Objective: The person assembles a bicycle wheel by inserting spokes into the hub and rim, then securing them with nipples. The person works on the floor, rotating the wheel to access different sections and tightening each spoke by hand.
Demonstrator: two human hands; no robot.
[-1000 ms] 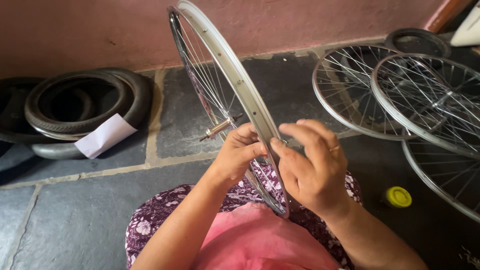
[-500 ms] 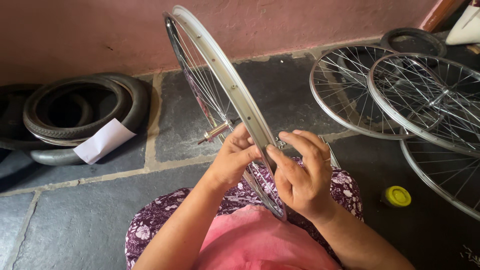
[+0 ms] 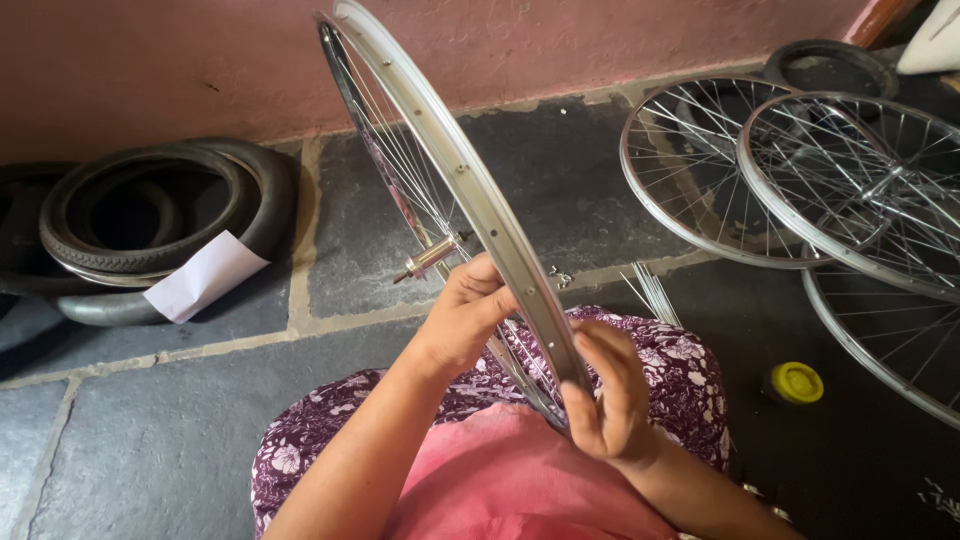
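Both hands' grip pinching upright wheel rim [image 3: 470,190]: left hand [image 3: 470,310], right hand [image 3: 610,395].

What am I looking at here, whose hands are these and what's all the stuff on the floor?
This is one picture from a camera worn on a person's head, looking down at their own lap and hands. There is no machine, only two bare hands. They hold a silver spoked bicycle wheel standing on edge over the lap. The left hand grips the rim from the hub side, near the axle. The right hand closes on the lower rim.

The floor is dark stone slabs beside a pink wall. On the left lies a stack of black tyres with a white paper on it. On the right lie more spoked wheels, overlapping, a small yellow cap and a bundle of loose spokes.
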